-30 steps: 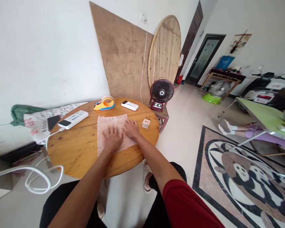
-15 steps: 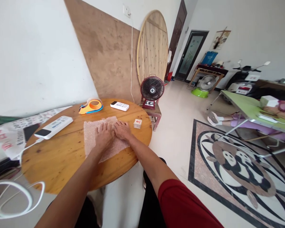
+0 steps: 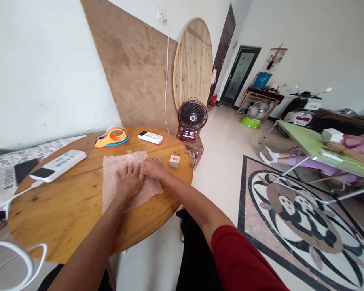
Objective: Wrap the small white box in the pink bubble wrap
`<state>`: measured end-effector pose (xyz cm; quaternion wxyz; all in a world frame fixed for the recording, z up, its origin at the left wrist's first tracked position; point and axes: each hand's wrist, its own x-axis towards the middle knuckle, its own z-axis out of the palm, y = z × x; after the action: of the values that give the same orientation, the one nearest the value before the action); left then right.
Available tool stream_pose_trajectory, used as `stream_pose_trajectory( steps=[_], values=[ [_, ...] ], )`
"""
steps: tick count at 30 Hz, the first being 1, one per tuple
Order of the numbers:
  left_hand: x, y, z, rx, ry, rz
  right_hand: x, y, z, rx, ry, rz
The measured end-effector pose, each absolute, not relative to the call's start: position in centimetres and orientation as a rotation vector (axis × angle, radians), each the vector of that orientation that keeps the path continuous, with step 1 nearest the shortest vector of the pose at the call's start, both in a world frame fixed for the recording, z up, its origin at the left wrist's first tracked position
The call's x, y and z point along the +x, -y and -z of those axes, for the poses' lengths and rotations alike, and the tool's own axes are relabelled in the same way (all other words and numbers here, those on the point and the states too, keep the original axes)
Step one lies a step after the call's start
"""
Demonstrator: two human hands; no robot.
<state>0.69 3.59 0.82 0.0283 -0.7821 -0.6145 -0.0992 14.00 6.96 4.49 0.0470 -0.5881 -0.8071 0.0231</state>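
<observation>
A pinkish sheet of bubble wrap (image 3: pixel 113 169) lies flat on the round wooden table (image 3: pixel 63 210). My left hand (image 3: pixel 128 180) rests palm down on its middle, fingers stretched out. My right hand (image 3: pixel 152 167) lies flat on the sheet's right side, right beside the left hand, fingers extended. Neither hand holds anything. A small white and red box (image 3: pixel 174 161) stands just right of my right hand.
On the table also lie an orange tape dispenser (image 3: pixel 111 136), a small white remote (image 3: pixel 151 137) and a larger white remote (image 3: pixel 58 165) with a cable. A small fan (image 3: pixel 192 117) stands beyond the table. Another person sits at a green table (image 3: pixel 318 145) at right.
The view has swung left and the table has shifted in the picture. Both hands stay flat on the bubble wrap, drawn slightly closer together.
</observation>
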Motion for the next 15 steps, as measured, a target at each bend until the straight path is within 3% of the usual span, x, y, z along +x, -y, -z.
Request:
stream_pose_trajectory(
  steps=[5, 11, 15],
  values=[
    [0.1, -3.8, 0.0, -2.434, 1.866, 0.196, 9.8, -6.4, -6.2, -1.516, 2.459, 0.131],
    [0.0, -3.8, 0.0, -2.403, 1.876, 0.15, 7.9, -7.2, -3.8, -1.563, 2.375, -0.171],
    [0.4, -3.8, -0.5, -2.439, 1.871, 0.226, 9.5, -8.6, -2.6, -1.607, 2.258, -0.169]
  ],
)
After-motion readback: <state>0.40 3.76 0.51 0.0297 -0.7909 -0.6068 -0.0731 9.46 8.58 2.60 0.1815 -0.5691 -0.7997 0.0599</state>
